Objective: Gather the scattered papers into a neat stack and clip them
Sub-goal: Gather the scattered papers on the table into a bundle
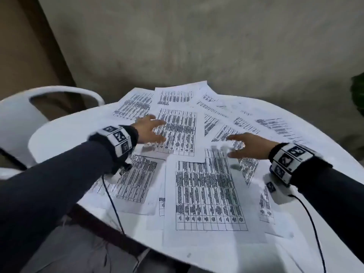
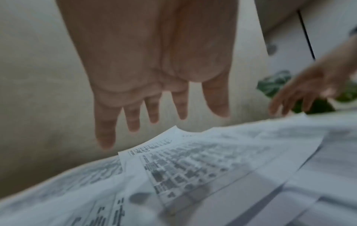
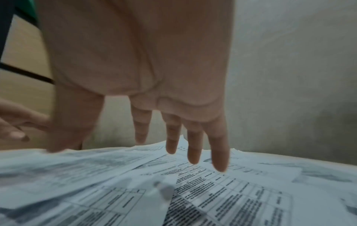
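My left hand [image 1: 150,129] hovers palm down, fingers spread and straight, holding nothing, over the far left sheets. My right hand [image 1: 248,145] is spread and empty too, above the middle right. The papers [image 1: 204,196] lie fanned and overlapping across the round white surface [image 1: 59,138], most with their long edges running away from me. They spread between and below both hands, so each hand is nearest its own side for sweeping inward. I see no clip.
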Tool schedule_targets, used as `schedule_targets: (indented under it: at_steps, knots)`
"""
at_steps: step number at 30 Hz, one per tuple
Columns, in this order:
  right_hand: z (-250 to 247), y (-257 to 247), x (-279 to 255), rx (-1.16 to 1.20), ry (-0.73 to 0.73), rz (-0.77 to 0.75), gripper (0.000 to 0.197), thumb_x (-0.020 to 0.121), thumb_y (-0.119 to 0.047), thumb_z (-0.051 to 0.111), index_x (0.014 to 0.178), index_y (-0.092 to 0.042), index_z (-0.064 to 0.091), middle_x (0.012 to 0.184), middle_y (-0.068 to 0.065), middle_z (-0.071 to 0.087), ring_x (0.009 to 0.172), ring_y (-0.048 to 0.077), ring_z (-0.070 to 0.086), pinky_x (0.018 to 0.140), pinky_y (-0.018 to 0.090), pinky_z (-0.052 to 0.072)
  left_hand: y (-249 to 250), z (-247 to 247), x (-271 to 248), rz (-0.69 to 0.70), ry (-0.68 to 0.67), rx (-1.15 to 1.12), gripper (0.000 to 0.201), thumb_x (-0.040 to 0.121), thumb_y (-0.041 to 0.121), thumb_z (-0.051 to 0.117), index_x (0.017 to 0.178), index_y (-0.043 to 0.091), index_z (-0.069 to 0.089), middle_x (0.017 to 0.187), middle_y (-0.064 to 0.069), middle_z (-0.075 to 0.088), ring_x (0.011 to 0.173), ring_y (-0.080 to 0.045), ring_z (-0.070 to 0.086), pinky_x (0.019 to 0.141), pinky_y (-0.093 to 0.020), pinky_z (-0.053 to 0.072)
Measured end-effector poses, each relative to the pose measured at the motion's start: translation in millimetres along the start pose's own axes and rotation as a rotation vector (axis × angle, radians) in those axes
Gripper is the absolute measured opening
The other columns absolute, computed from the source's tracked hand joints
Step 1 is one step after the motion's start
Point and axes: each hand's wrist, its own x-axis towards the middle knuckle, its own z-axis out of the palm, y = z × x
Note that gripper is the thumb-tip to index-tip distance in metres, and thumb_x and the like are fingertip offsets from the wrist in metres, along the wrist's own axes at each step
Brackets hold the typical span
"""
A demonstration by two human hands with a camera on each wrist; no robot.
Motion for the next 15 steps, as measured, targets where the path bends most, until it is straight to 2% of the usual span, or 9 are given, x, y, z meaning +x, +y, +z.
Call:
schedule_targets:
  at_steps: [2, 4, 6, 8, 9, 11, 13, 14, 15]
  knots:
    - [11.6, -12.2, 13.0, -0.025, -0.140, -0.001, 0.107, 0.062, -0.064, 0.072, 0.149, -0.031, 0.019, 0.155, 0.002, 0.028, 0.139, 0.024, 0.034, 0.116, 0.045, 0.024, 3.0, 11.6, 4.2, -0.023, -0.057, 0.107, 0.073, 0.086, 0.057, 0.047, 0.148, 0.036, 0.016, 0.160, -0.004, 0.006, 0.145, -0.031, 0.015, 0.117, -0.051, 0.016]
    - [25.0, -24.8, 19.9, -0.108, -0.252, 0.015, 0.128, 0.047, -0.076, 0.070, 0.150, -0.028, 0.012, 0.152, 0.005, 0.034, 0.137, 0.029, 0.036, 0.115, 0.048, 0.025, 12.3, 25.4, -0.3, -0.027, -0.160, 0.194, 0.071, 0.089, 0.058, 0.039, 0.150, 0.030, 0.015, 0.159, -0.006, 0.013, 0.142, -0.029, 0.025, 0.115, -0.046, 0.020]
    - [45.6, -24.6, 27.4, -0.231, -0.183, -0.007, 0.142, 0.029, -0.087, 0.062, 0.146, -0.019, 0.020, 0.142, 0.012, 0.047, 0.127, 0.032, 0.048, 0.110, 0.048, 0.035, 19.6, 46.8, -10.0, -0.034, -0.221, 0.211, 0.067, 0.091, 0.049, 0.046, 0.149, 0.027, 0.021, 0.156, -0.004, 0.026, 0.127, -0.024, 0.044, 0.111, -0.037, 0.029]
    - [61.1, -16.9, 28.8, -0.293, -0.063, 0.052, 0.149, 0.023, -0.096, 0.050, 0.145, -0.016, 0.024, 0.142, 0.015, 0.047, 0.125, 0.032, 0.049, 0.109, 0.046, 0.037, 24.1, 61.0, -22.2, -0.022, -0.190, 0.225, 0.068, 0.089, 0.040, 0.056, 0.148, 0.028, 0.026, 0.152, -0.003, 0.034, 0.113, -0.022, 0.051, 0.103, -0.031, 0.038]
    - [64.6, -15.0, 26.5, -0.311, -0.018, 0.103, 0.145, 0.027, -0.098, 0.044, 0.144, -0.014, 0.027, 0.144, 0.015, 0.046, 0.126, 0.031, 0.049, 0.109, 0.045, 0.036, 26.0, 64.1, -29.0, -0.004, -0.168, 0.243, 0.068, 0.088, 0.038, 0.059, 0.147, 0.027, 0.028, 0.151, -0.002, 0.037, 0.113, -0.021, 0.051, 0.098, -0.028, 0.041]
    - [73.1, -18.7, 3.0, -0.309, 0.060, 0.196, 0.112, 0.059, -0.090, 0.040, 0.134, -0.007, 0.042, 0.135, 0.017, 0.053, 0.119, 0.030, 0.054, 0.104, 0.042, 0.040, 31.5, 69.0, -50.3, 0.031, -0.157, 0.260, 0.065, 0.085, 0.037, 0.063, 0.144, 0.026, 0.037, 0.142, -0.002, 0.048, 0.097, -0.016, 0.054, 0.077, -0.020, 0.043]
    - [79.6, -17.4, -10.2, -0.244, 0.095, 0.211, 0.085, 0.081, -0.073, 0.036, 0.127, -0.003, 0.048, 0.128, 0.020, 0.057, 0.115, 0.031, 0.057, 0.097, 0.037, 0.043, 34.4, 71.2, -65.6, 0.064, -0.175, 0.254, 0.056, 0.083, 0.037, 0.065, 0.136, 0.027, 0.049, 0.126, 0.002, 0.058, 0.087, -0.012, 0.050, 0.077, -0.019, 0.036]
    - [80.1, -14.0, -10.7, -0.227, 0.064, 0.209, 0.091, 0.080, -0.076, 0.033, 0.129, -0.001, 0.048, 0.130, 0.022, 0.056, 0.118, 0.032, 0.056, 0.097, 0.038, 0.042, 33.8, 69.0, -70.7, 0.078, -0.199, 0.245, 0.049, 0.084, 0.036, 0.064, 0.132, 0.027, 0.054, 0.121, 0.005, 0.060, 0.091, -0.011, 0.049, 0.083, -0.020, 0.033]
    - [81.7, -10.9, -15.1, -0.239, 0.021, 0.179, 0.110, 0.066, -0.089, 0.029, 0.127, 0.000, 0.052, 0.129, 0.023, 0.056, 0.118, 0.033, 0.056, 0.099, 0.038, 0.043, 32.9, 65.3, -76.8, 0.094, -0.209, 0.235, 0.044, 0.085, 0.035, 0.063, 0.128, 0.027, 0.058, 0.120, 0.007, 0.061, 0.093, -0.010, 0.050, 0.085, -0.022, 0.033]
